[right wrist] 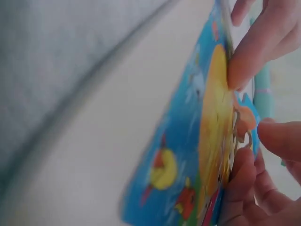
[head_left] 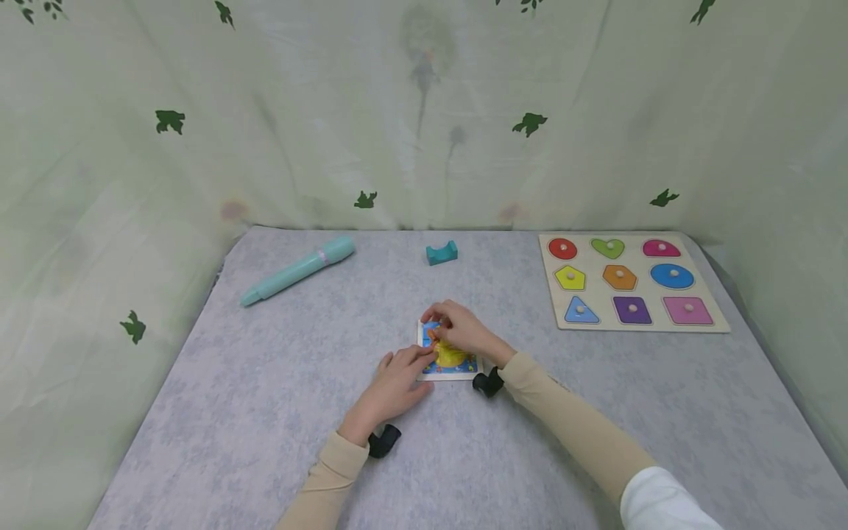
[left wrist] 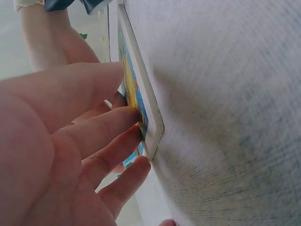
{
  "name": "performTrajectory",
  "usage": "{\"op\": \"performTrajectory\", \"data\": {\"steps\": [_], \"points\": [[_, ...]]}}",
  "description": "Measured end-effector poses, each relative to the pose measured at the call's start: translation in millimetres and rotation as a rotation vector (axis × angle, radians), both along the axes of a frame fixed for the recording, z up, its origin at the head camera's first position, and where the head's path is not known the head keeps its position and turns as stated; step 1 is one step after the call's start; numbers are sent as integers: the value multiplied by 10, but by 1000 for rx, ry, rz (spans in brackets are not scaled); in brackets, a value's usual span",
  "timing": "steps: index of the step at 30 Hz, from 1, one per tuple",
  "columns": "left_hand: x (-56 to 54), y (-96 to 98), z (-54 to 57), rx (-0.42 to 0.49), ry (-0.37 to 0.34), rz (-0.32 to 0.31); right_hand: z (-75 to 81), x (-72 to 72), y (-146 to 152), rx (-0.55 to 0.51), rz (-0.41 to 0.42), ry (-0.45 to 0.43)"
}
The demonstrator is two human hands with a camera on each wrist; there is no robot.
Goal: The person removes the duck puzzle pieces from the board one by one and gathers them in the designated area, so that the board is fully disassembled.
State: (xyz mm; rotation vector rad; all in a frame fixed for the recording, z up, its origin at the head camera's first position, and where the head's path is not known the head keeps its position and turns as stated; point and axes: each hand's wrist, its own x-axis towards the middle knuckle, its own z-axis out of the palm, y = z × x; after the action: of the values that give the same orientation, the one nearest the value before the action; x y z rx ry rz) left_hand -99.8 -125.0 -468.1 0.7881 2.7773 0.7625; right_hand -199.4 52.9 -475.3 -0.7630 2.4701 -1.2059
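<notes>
Head view, pale-edged picture puzzle (head_left: pixel 452 358), bright blue and yellow

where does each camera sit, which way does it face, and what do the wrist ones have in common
Head: worn on the head, facing forward and down at the table and small puzzle; both hands, left and right, show with sleeves.
Left wrist: on the left wrist, facing the puzzle's edge; the left hand looms large, the right hand beyond.
Right wrist: on the right wrist, looking low across the puzzle's face; parts of both hands show.
Shared: both wrist views catch the puzzle and both hands.
</notes>
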Motion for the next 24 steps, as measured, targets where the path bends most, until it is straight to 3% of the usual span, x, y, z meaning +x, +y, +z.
{"op": "performTrajectory", "data": {"steps": [4,7,16,24], "points": [[1,3,16,-1,-9,-4,27,-49,5,6,25,34],[-3,6,18,-8,-16,-3,41,-93,48,-34,36,3],[-14,21,19,-35,-37,20,47,-219,509,-275,-138,-243],[1,22,32,-22,-47,30,55,-215,983,-167,-228,-233]]}}
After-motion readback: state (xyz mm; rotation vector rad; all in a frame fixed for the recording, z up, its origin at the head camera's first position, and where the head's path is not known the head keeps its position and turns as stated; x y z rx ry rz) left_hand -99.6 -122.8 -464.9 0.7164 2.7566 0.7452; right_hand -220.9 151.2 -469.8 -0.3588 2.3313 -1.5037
